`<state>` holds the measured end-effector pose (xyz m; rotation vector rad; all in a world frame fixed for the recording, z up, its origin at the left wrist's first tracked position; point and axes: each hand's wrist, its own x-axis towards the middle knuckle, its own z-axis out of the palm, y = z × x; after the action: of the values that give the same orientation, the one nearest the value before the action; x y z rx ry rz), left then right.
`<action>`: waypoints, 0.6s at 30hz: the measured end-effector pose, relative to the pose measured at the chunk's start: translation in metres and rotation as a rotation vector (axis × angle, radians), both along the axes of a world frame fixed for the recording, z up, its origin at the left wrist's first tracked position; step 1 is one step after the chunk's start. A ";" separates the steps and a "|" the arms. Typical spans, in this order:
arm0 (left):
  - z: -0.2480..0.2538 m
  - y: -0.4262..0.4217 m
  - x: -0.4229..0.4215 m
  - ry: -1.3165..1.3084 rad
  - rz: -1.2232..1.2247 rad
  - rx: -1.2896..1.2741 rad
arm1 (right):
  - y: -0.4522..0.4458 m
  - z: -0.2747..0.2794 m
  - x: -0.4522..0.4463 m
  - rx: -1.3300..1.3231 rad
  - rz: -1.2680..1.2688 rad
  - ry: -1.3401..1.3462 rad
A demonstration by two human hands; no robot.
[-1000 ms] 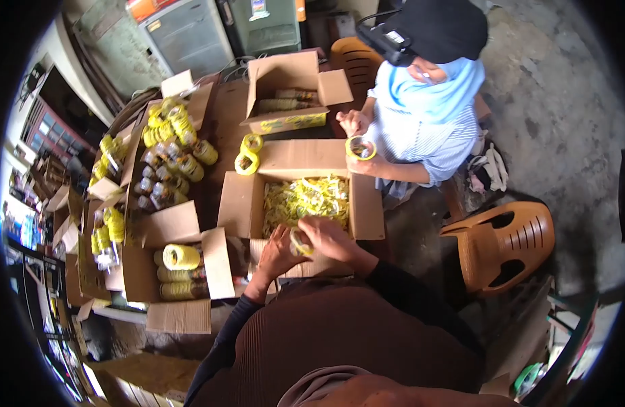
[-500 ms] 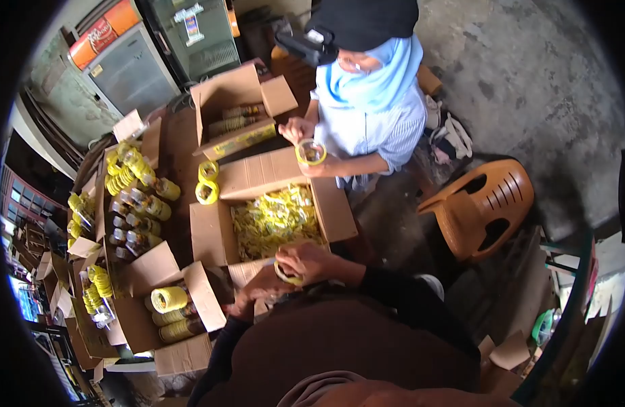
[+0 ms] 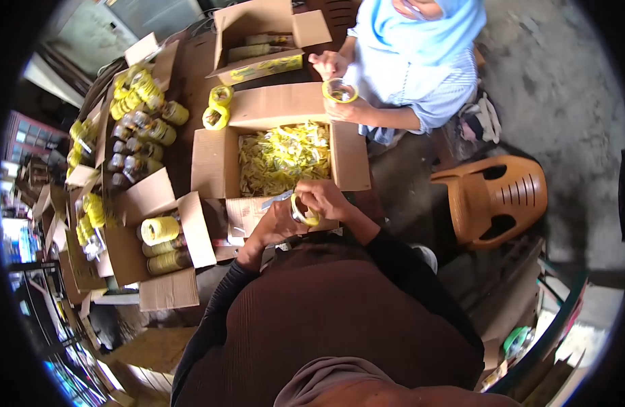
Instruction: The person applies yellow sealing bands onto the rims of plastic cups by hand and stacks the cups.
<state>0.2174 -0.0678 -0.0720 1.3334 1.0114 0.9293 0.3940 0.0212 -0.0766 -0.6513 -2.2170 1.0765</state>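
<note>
Just beyond my body, both hands meet around a yellow-rimmed ring that looks like a roll or a band. My left hand is wrapped on its left side. From above right, my right hand bends its fingers onto the ring's top. Whether the ring has anything inside is hidden by the fingers. Close in front of the hands stands an open cardboard box, filled with a loose heap of small yellow pieces. One of its flaps lies near my left hand.
Across the box a co-worker holds a similar yellow-rimmed ring. Two yellow rings rest beside the box. Leftward are bottles stacked with yellow rings and a smaller open carton. An orange chair is at right.
My view has tilted downward, so the boxes and co-worker appear higher. Both hands stay on the ring, with the right fingers slightly shifted over it.
</note>
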 end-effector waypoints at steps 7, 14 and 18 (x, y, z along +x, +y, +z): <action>0.005 -0.038 -0.013 0.543 0.216 0.234 | 0.083 -0.053 0.023 -0.125 -0.190 -0.114; 0.005 -0.041 -0.013 0.589 0.516 0.217 | 0.080 -0.053 -0.023 0.122 -0.198 -0.328; 0.001 -0.046 -0.016 0.656 0.601 0.235 | 0.080 -0.044 -0.038 0.056 -0.218 -0.496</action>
<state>0.2009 -0.1142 -0.0714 1.6103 1.9282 1.0938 0.3558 0.1014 -0.1207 -1.2096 -2.4949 0.8001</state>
